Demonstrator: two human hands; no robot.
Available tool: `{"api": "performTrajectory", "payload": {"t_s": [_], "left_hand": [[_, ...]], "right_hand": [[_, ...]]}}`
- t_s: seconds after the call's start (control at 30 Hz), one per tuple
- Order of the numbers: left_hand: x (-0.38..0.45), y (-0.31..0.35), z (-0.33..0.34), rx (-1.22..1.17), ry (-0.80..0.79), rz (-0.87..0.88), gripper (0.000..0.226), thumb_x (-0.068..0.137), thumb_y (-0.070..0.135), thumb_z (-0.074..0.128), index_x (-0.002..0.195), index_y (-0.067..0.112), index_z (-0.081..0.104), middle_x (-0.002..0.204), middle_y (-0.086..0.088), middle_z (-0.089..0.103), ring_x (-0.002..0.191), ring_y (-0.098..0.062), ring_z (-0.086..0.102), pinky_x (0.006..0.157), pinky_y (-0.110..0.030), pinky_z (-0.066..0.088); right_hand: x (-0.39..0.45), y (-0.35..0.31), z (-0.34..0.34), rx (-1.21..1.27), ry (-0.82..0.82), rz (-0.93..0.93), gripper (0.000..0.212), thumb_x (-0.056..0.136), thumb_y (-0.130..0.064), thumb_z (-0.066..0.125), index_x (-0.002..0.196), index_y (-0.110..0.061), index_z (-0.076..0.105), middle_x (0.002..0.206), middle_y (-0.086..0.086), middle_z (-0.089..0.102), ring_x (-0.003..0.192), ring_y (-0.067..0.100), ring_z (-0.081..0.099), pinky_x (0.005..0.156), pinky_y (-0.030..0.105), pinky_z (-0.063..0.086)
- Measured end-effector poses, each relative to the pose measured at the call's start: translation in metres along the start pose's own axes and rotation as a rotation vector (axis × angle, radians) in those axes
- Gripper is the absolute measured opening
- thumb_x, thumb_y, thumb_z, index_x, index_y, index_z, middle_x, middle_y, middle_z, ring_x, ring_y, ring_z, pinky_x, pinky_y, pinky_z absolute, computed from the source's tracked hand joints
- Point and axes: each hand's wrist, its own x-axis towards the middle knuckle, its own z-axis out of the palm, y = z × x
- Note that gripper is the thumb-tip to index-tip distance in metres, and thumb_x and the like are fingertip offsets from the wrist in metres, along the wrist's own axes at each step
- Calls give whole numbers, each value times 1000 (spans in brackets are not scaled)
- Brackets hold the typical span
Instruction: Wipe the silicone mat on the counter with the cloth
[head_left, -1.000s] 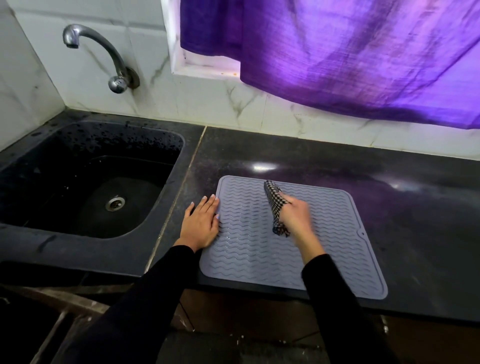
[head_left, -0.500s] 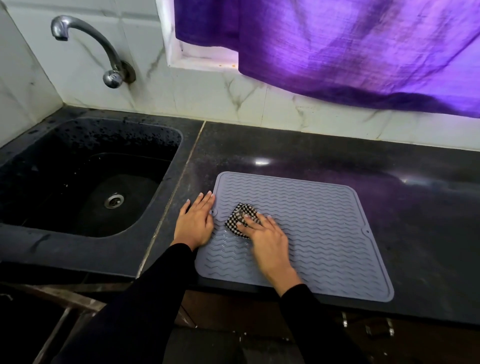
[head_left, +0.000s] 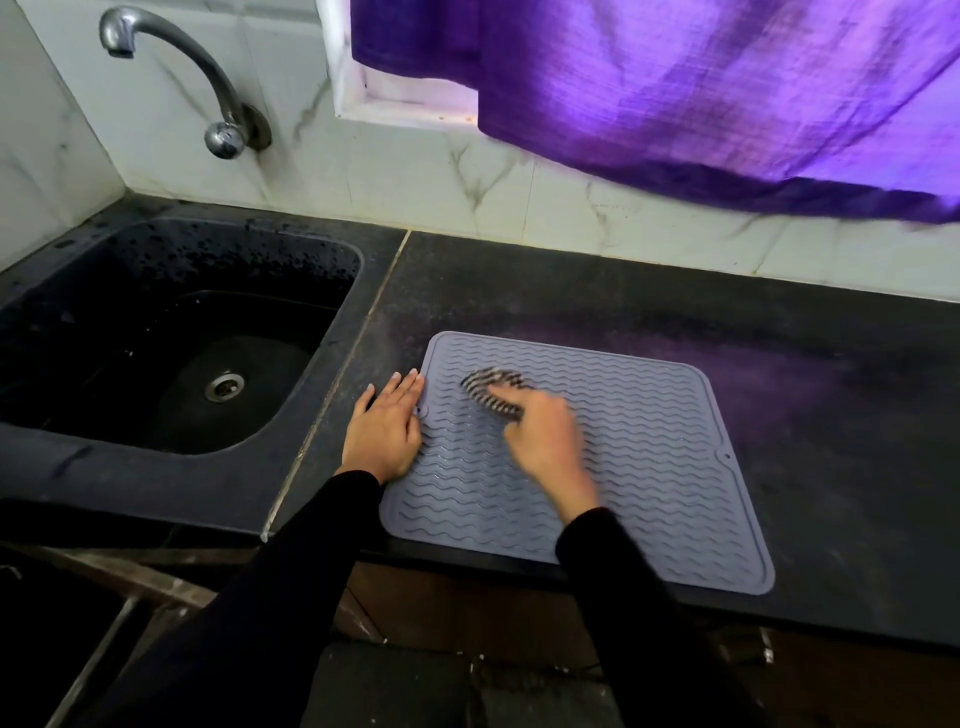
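We're mid-wipe: right hand (head_left: 545, 441) closed on bunched checked cloth (head_left: 493, 392), pressed on silicone mat's (head_left: 649, 457) far-left part. Left hand (head_left: 387, 431) open, flat, pinning the mat's left edge on the surface (head_left: 831, 415). Next, probably sweep right, near side.

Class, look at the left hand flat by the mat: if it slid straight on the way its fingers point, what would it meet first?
Probably nothing soon: the left hand points along the mat edge over bare counter, then the tiled wall.
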Motion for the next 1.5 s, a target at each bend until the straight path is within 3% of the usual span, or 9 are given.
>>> {"api": "performTrajectory", "payload": {"t_s": [0.13,0.33,0.5,0.6,0.77,0.93,1.13,1.3,1.5], "left_hand": [[0,2,0,-2,-2,-5,80,74,43,-1,145,18,28,153,5,27,143,-11,18,116,-36,6],[-1,1,-1,-3,2,-4,79,76,43,-1,146,19,27,153,5,26,143,-11,17,117,-36,6],[-1,2,-1,-8,9,-6,79,75,42,-1,146,19,28,153,5,27,143,-11,18,117,-36,7],[-1,2,-1,-4,7,-7,80,75,42,-1,145,19,28,153,6,27,143,-11,18,116,-36,6],[0,1,-1,1,9,0,79,75,43,-1,145,20,29,152,6,29,142,-11,19,116,-36,8],[0,-1,-1,-7,-2,2,80,74,43,-1,145,20,29,152,6,28,142,-10,19,116,-36,7],[0,-3,-2,-7,-16,16,81,75,44,-2,146,20,27,153,6,26,143,-11,17,116,-36,6],[-1,-2,-2,-17,-18,16,81,74,45,-2,146,19,27,153,5,26,143,-11,17,116,-37,6],[0,0,-2,1,-2,6,81,74,44,-1,145,19,28,152,5,28,142,-12,19,117,-38,9]], "right_hand": [[-19,4,37,-330,-11,-163,56,90,-2,50,138,-30,40,149,-4,35,138,21,32,113,35,23],[-14,23,21,-469,42,-126,39,93,-6,48,127,-23,54,140,1,48,130,22,42,113,35,23],[-9,26,-15,-555,-27,129,24,94,-17,45,112,-14,61,114,9,64,110,27,57,91,34,41],[11,37,-50,-203,-168,431,29,86,-37,57,101,-14,64,102,10,66,92,25,61,82,30,45],[7,14,-21,-70,32,186,46,87,-9,53,127,-32,53,108,1,66,77,16,59,58,18,46],[-15,8,36,-386,7,-77,54,91,-1,45,139,-25,38,149,1,35,137,22,32,113,37,24],[-24,51,15,-427,96,-12,57,90,0,49,139,-28,38,150,-5,31,140,19,26,118,36,15],[-29,67,-14,-388,82,229,37,92,-13,48,127,-25,54,132,8,54,121,28,51,98,37,40],[9,71,-56,278,271,517,31,87,-11,49,113,-11,65,108,15,66,101,31,60,74,29,41]]}}
